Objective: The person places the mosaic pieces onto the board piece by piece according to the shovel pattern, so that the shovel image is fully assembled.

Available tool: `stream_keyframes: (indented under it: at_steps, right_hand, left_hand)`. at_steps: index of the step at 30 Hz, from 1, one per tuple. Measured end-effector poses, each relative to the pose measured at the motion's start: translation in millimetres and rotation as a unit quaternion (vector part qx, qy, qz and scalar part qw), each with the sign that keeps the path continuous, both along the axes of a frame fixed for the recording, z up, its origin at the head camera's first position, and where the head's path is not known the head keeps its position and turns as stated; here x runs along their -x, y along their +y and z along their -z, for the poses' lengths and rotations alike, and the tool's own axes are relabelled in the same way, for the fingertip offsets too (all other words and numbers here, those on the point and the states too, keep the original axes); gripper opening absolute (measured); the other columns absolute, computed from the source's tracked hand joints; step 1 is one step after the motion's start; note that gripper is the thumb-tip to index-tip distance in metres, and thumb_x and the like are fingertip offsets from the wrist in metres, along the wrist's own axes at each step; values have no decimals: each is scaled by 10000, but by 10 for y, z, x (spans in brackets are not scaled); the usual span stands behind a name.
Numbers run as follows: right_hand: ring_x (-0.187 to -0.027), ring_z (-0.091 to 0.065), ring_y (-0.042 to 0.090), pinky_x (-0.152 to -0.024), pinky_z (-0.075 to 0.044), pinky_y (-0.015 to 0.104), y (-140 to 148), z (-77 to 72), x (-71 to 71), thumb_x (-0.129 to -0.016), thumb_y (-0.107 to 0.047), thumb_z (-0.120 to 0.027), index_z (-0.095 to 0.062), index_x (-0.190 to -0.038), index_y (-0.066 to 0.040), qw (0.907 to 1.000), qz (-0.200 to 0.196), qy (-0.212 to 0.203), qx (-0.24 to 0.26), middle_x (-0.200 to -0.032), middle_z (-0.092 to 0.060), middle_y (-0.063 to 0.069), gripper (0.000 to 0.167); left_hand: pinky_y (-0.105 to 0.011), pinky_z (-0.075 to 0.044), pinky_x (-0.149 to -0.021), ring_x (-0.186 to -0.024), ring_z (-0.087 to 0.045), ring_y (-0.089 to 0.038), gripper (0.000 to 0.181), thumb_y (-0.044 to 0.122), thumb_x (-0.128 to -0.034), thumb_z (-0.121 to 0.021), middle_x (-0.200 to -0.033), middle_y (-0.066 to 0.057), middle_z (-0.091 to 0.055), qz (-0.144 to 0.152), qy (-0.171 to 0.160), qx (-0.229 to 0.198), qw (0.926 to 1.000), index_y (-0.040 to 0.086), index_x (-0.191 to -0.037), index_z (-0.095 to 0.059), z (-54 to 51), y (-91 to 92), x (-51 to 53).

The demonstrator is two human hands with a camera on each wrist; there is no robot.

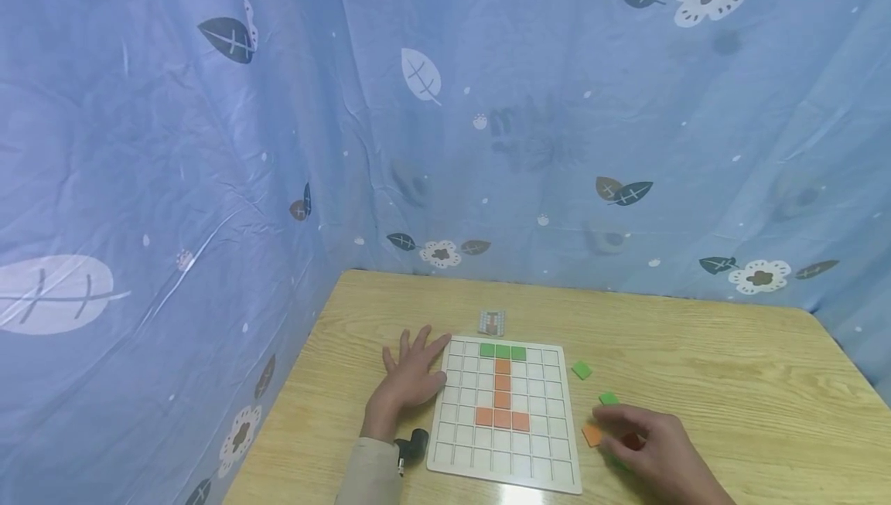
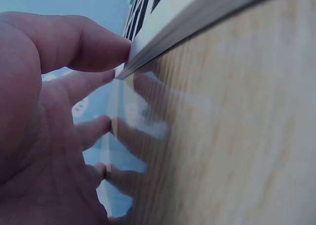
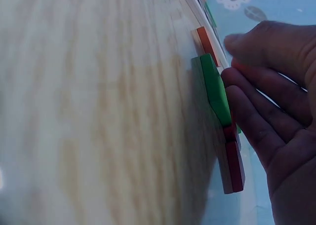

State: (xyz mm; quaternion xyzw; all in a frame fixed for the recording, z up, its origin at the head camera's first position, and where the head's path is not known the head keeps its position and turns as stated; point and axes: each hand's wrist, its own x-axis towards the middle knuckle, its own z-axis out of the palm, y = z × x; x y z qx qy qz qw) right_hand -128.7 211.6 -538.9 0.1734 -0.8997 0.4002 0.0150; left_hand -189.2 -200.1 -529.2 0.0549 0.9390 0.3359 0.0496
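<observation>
Right now, your left grip (image 1: 412,377) is spread wide, its thumb at the left edge of the white grid board (image 1: 465,412), which lies flat on the tabletop (image 1: 752,366). On it, three green tiles (image 1: 503,351) line the top row, with three stem tiles (image 1: 503,383) in orange running down to three base tiles (image 1: 502,417), also orange. Your right grip (image 1: 650,447), fingers curved, leaves a narrow gap to the thumb, just above loose tiles, among them an orange square (image 1: 592,435) and a red square (image 1: 632,440).
</observation>
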Motion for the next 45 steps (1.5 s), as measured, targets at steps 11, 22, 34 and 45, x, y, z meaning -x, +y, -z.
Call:
stream_keyframes:
  at_steps: [11, 22, 34, 45]
  right_hand:
    - [-992, -684, -59, -702, -591, 217, -51, 29, 29, -814, -107, -940, -839, -1178, -182, 9992, -153, 349, -92, -1181, -836, 54, 385]
    - [-974, -642, -80, -708, -563, 211, -90, 23, -8, -772, 6, -917, -842, -1140, -189, 9982, 17, 513, -313, -1131, -840, 1, 422]
    - [-897, -576, -75, -685, -501, 199, -80, 39, -14, -770, -18, -923, -840, -1152, -184, 9956, -84, 822, -443, -1113, -841, -10, 425]
    - [-898, -635, -73, -687, -555, 206, -77, 8, -34, -782, -20, -913, -843, -1150, -198, 9965, 50, 720, -429, -1116, -844, -3, 414]
  left_hand:
    - [-861, 100, -1237, -1679, -27, -554, 760, 180, -897, -592, -1811, -185, -254, -51, -81, 187, 9998, 208, -1653, -512, -40, -8, -21]
    - [-858, 99, -1240, -1679, -31, -555, 761, 186, -897, -591, -1811, -179, -257, -58, -67, 204, 9998, 211, -1654, -511, -46, -2, -14]
    - [-859, 105, -1237, -1678, -25, -557, 760, 185, -894, -600, -1809, -188, -256, -33, -65, 156, 9999, 204, -1649, -517, -32, -9, -9]
    - [-865, 99, -1233, -1678, -27, -557, 762, 181, -891, -599, -1809, -188, -256, -12, -47, 164, 9999, 203, -1648, -519, -17, -9, -5]
